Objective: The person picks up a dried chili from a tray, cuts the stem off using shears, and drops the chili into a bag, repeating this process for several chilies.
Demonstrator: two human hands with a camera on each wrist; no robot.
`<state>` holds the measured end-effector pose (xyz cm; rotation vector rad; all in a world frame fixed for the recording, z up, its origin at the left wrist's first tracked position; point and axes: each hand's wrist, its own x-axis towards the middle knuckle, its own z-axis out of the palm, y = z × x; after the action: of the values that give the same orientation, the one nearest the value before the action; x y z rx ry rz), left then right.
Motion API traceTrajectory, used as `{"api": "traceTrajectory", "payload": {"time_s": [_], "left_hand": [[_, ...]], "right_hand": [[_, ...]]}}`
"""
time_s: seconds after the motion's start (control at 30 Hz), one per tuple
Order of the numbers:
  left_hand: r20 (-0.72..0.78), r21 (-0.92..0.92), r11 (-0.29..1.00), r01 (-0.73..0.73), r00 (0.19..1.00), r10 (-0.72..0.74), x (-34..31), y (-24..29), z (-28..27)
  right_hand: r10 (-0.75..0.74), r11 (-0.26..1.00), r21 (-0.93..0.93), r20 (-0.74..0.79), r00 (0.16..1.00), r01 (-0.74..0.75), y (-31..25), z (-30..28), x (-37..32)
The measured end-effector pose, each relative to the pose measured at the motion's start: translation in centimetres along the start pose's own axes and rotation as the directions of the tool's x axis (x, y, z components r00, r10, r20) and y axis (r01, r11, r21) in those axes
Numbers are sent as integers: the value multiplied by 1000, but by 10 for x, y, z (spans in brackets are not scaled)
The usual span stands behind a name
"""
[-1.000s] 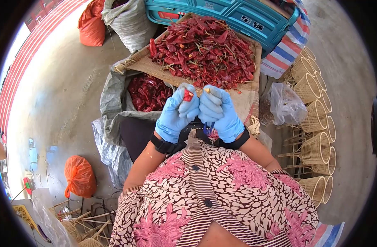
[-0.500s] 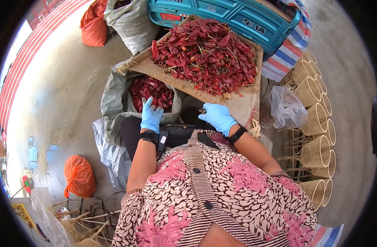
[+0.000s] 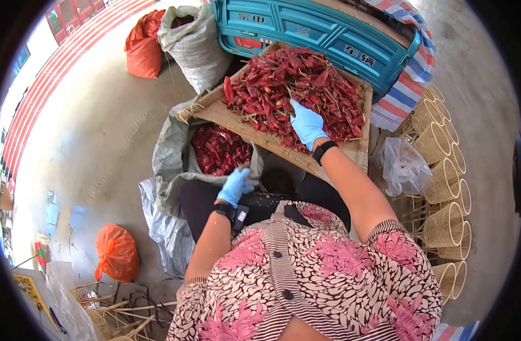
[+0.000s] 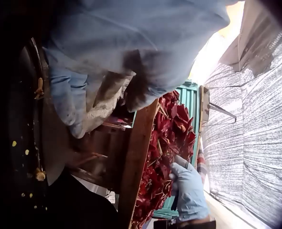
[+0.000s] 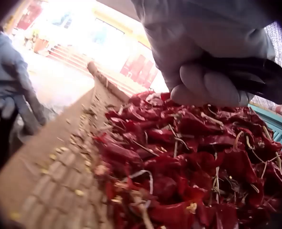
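Observation:
My right hand (image 3: pixel 307 123) in a blue glove reaches onto the heap of dried red chilies (image 3: pixel 292 79) on the woven tray (image 3: pixel 215 113). In the right wrist view, its fingers curl round dark looped handles of scissors (image 5: pixel 274 81), close over the chilies; the blades are hidden. My gloved left hand (image 3: pixel 235 186) hovers above the lap, beside the near rim of a grey-green sack (image 3: pixel 167 176) holding darker red chilies (image 3: pixel 221 150). Its fingers hang relaxed in the left wrist view, with nothing visible held.
A teal truck bed (image 3: pixel 323 37) stands behind the tray. Two filled sacks, orange (image 3: pixel 144 48) and white (image 3: pixel 195 48), stand at the back left. Stacked wicker baskets (image 3: pixel 442 182) line the right, near a clear plastic bag (image 3: pixel 405 167). A tied orange bag (image 3: pixel 117 253) lies left.
Both hands were together holding a small red chili piece, then parted, the left to the sack's opening. Now the left has drawn back toward the lap and the right has reached forward onto the heap.

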<state>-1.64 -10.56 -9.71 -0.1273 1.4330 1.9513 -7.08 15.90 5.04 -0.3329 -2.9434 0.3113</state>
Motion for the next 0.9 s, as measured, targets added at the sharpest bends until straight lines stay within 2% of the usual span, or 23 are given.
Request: {"api": "traceTrajectory", "payload": {"time_s": [0.07,0.13,0.17,0.27,0.3,0.4,0.43,0.5,0.53,0.57,0.7,0.73,0.8,0.83,0.87,0.9], "left_hand": [[68,52,997,59,996,-62,9,-11,-10],[23,29,991,127,992,-128,6,-8,-9],[9,7,990,138,990,-138,4,-6,-10],[38,12,998,64,997,-65,1,-5,-13],[33,16,997,71,997,-72,2,-5,-14],[29,23,998,66,997,-66,6,-8,-16],[-8,-27,998,56,998,-56,9,-7,-14],[-59,17,1000,-25,998,26,9,-5,-11],[-83,42,997,-69,994,72,10,-1,-9],[-151,8,993,-118,982,118,7,6,3],[-124,11,966,-259,958,258,-16,36,53],[-30,18,956,-293,955,294,-3,31,49],[41,120,917,-381,925,379,-21,49,77],[78,163,889,-429,903,421,-25,53,88],[115,200,855,-478,878,464,-27,59,98],[185,188,825,-534,844,504,-30,65,103]], "right_hand": [[-72,997,-17,-8,997,72,13,21,20],[-136,990,-22,27,990,137,21,33,28],[-108,993,-34,43,993,109,22,34,28],[-213,973,-86,31,977,215,30,43,21],[-242,970,-20,-59,969,241,38,44,13],[-147,989,-26,59,987,148,43,16,-12],[-83,997,1,98,992,83,48,11,-17],[-25,979,204,-1,1000,25,60,4,-31],[11,952,305,-50,999,5,63,-1,-37],[91,910,407,-2,996,-82,61,-15,-44],[163,686,728,-171,972,13,75,-19,-50],[173,650,760,-135,976,-10,81,-15,-43],[198,566,822,-51,979,-72,99,2,-35],[211,579,815,-136,968,-12,98,1,-38],[192,405,914,-99,976,13,87,-11,-43],[184,340,940,-50,982,-16,76,-21,-51]]}}
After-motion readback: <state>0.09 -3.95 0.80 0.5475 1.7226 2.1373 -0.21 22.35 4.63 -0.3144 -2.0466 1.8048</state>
